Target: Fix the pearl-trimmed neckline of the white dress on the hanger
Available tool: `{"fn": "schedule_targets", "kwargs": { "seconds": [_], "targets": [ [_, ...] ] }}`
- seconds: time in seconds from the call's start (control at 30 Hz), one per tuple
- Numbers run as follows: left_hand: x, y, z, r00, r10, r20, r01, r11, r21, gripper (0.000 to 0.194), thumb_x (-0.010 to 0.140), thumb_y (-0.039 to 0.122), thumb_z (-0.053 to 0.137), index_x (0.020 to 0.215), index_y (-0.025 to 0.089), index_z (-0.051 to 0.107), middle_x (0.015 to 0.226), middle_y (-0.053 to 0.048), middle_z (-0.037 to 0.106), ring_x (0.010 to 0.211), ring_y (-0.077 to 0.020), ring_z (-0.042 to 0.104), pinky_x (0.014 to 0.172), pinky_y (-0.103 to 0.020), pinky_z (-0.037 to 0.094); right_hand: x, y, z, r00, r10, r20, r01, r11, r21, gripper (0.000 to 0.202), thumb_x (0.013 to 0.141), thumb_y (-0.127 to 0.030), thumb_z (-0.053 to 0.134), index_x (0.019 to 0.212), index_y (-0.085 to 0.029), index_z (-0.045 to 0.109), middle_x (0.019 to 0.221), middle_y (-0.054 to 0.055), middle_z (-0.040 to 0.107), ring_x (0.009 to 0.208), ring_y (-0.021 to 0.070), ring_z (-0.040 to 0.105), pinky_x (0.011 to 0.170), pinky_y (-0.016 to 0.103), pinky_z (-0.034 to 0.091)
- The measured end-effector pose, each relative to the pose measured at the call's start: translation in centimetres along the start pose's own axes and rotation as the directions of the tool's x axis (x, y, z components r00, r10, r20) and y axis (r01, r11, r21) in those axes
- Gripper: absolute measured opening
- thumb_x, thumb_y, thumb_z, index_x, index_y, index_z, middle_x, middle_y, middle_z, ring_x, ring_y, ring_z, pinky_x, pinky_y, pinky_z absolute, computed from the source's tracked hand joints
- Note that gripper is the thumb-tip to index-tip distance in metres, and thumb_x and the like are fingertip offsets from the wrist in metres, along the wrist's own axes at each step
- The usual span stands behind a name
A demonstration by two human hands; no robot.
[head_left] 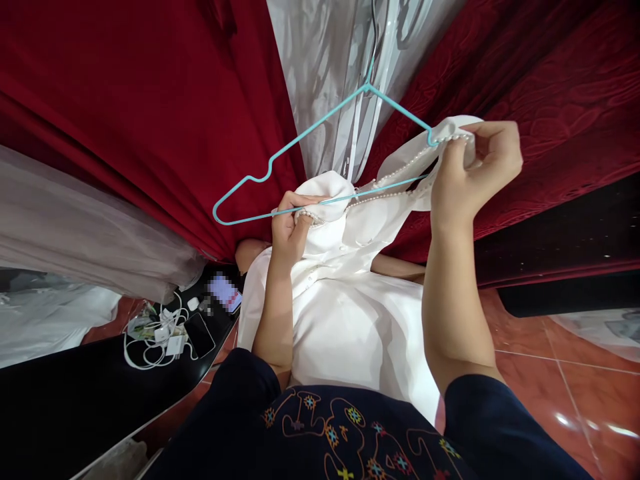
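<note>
At the triangular turquoise hanger (367, 87), pearl-edged white cloth dress (360, 327), pinched by left grip (290, 227) and right grip (465, 180), is best eased evenly.

Torso: dark navy T-shirt (390, 407), front covered in thin orange-tan looping outlines (283, 425), stitched or printed, can't tell; small flower/starburst motifs (332, 436) scattered between them in yellow, orange, red and purple, several with light-blue centres, plus one solid yellow near the bottom edge. Left sleeve (245, 383) and right sleeve (493, 407) are short, plain navy matching the body, loose cut, hems near the elbows. Left forearm (277, 307) and right forearm (450, 293) bare from hem to wrist; left grip (290, 227) and right grip (477, 173) are bare hands.
</note>
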State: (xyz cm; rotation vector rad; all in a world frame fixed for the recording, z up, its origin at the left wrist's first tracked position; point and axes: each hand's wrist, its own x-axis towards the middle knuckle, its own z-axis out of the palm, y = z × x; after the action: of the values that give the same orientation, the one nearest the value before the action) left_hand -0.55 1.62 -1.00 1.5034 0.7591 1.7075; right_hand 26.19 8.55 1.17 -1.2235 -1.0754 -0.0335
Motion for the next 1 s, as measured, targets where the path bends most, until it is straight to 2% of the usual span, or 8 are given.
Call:
{"fn": "schedule_targets", "kwargs": {
  "seconds": [0.2, 0.33, 0.47, 0.6, 0.7, 0.83, 0.9, 1.0],
  "targets": [
    [0.2, 0.8, -0.7, 0.995, -0.068, -0.07, 0.069, 0.998, 0.01, 0.044, 0.091, 0.068, 0.076, 0.095, 0.026, 0.064, 0.091, -0.005, 0.076, 0.103, -0.0272, 0.079, 0.103, -0.045, 0.06, 2.1, 4.6, -2.7, 0.994, 0.064, -0.085, -0.055, 0.993, 0.109, 0.023, 0.094, -0.005, 0.062, 0.088, -0.026, 0.067, 0.094, 0.009, 0.066, 0.092, 0.0203, 0.061, 0.091, 0.034, 0.048],
    [0.2, -0.3, -0.8, 0.998, -0.038, -0.052, 0.036, 0.999, -0.035, 0.042, 0.093, 0.066, 0.076, 0.098, 0.025, 0.065, 0.096, -0.006, 0.077, 0.102, -0.0262, 0.079, 0.099, -0.042, 0.06, -0.6, 6.0, -5.0, 0.998, 0.043, -0.056, -0.041, 0.998, 0.04, 0.009, 0.1, -0.03, 0.068, 0.094, -0.024, 0.071, 0.095, 0.009, 0.068, 0.092, 0.0219, 0.061, 0.091, 0.037, 0.05],
    [0.4, -1.8, -0.6, 0.999, 0.027, -0.031, -0.028, 0.999, -0.042, 0.04, 0.097, 0.063, 0.072, 0.101, 0.024, 0.066, 0.099, -0.006, 0.079, 0.101, -0.0247, 0.079, 0.097, -0.04, 0.059, -6.2, 4.1, -5.9, 0.997, -0.035, -0.062, 0.033, 0.999, -0.029, 0.04, 0.102, -0.058, 0.059, 0.091, -0.02, 0.068, 0.083, 0.004, 0.061, 0.076, 0.0169, 0.057, 0.075, 0.035, 0.05],
    [0.4, -2.2, -0.6, 0.999, 0.033, -0.033, -0.034, 0.999, -0.037, 0.031, 0.101, 0.054, 0.07, 0.101, 0.023, 0.067, 0.1, -0.005, 0.079, 0.099, -0.0223, 0.079, 0.095, -0.037, 0.059, -10.0, 1.4, -5.9, 0.979, -0.083, 0.188, 0.082, 0.997, 0.011, 0.037, 0.103, -0.052, 0.059, 0.097, -0.019, 0.073, 0.086, 0.004, 0.069, 0.073, 0.015, 0.063, 0.069, 0.032, 0.053],
    [0.3, -2.1, -0.6, 1.0, -0.007, -0.03, 0.005, 0.998, -0.069, 0.029, 0.101, 0.053, 0.071, 0.098, 0.024, 0.066, 0.098, -0.004, 0.08, 0.098, -0.0207, 0.079, 0.096, -0.035, 0.059, -9.9, -0.6, -5.3, 0.927, -0.216, 0.306, 0.182, 0.974, 0.134, 0.028, 0.101, -0.046, 0.064, 0.103, -0.022, 0.077, 0.093, 0.005, 0.076, 0.08, 0.017, 0.07, 0.076, 0.034, 0.059],
    [0.1, -1.8, -0.7, 0.997, -0.076, -0.004, 0.075, 0.987, -0.145, 0.029, 0.099, 0.053, 0.073, 0.099, 0.025, 0.067, 0.096, -0.002, 0.079, 0.098, -0.0198, 0.079, 0.099, -0.034, 0.059, -8.5, -2.5, -3.9, 0.919, -0.162, 0.36, 0.11, 0.981, 0.161, 0.032, 0.104, -0.049, 0.058, 0.114, -0.024, 0.076, 0.106, 0.006, 0.076, 0.102, 0.0199, 0.074, 0.096, 0.039, 0.061],
    [0.0, -1.7, -1.0, 0.996, -0.088, -0.01, 0.086, 0.986, -0.144, 0.025, 0.099, 0.05, 0.075, 0.099, 0.025, 0.068, 0.096, -0.002, 0.079, 0.098, -0.0192, 0.078, 0.099, -0.033, 0.059, -8.5, -2.7, -3.2, 0.911, -0.107, 0.398, 0.05, 0.987, 0.152, 0.032, 0.106, -0.05, 0.056, 0.109, -0.024, 0.074, 0.098, 0.004, 0.073, 0.092, 0.0165, 0.071, 0.088, 0.034, 0.06],
    [-0.1, -1.8, -1.6, 0.995, -0.092, -0.036, 0.089, 0.993, -0.08, 0.021, 0.099, 0.046, 0.075, 0.101, 0.025, 0.072, 0.096, -0.003, 0.078, 0.096, -0.0192, 0.077, 0.094, -0.031, 0.059, -9.1, -2.5, -2.6, 0.912, -0.062, 0.405, 0.001, 0.989, 0.15, 0.031, 0.106, -0.051, 0.057, 0.097, -0.023, 0.069, 0.081, -0.001, 0.065, 0.07, 0.0106, 0.058, 0.066, 0.026, 0.047]
  ]
}}
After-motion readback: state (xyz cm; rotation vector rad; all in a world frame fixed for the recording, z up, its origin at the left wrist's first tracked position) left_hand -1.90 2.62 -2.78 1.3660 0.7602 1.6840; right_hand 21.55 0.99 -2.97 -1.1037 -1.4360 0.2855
